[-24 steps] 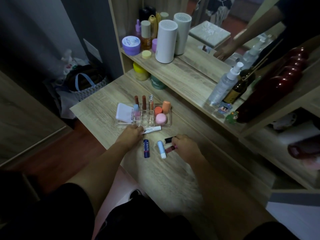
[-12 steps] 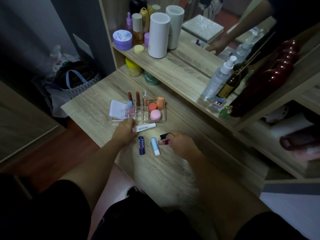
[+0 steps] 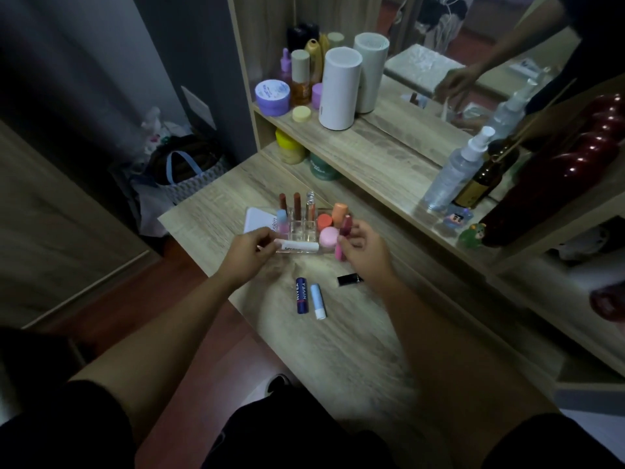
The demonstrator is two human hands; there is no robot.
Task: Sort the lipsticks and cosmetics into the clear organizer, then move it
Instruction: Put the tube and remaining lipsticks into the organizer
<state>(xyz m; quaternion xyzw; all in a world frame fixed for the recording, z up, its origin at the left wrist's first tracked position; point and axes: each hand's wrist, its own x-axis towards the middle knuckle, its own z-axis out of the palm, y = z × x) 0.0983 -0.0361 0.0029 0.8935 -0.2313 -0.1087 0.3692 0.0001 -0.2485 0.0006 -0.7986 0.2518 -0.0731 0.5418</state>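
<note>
Since a second ago both hands have lifted off the desk: the left hand [image 3: 250, 253] now pinches a white tube [image 3: 297, 247] lying sideways past its fingertips, and the right hand [image 3: 363, 248] grips a pink lip tube [image 3: 342, 240] upright. The clear organizer [image 3: 306, 231] sits just beyond both sets of fingers. Two sticks and a black cap remain nearer the wrists. Lowering both at once could knock the standing lipsticks over.

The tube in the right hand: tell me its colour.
Pink to dark red tube, held in the right hand; seen in the head view, somewhat blurred.
</note>
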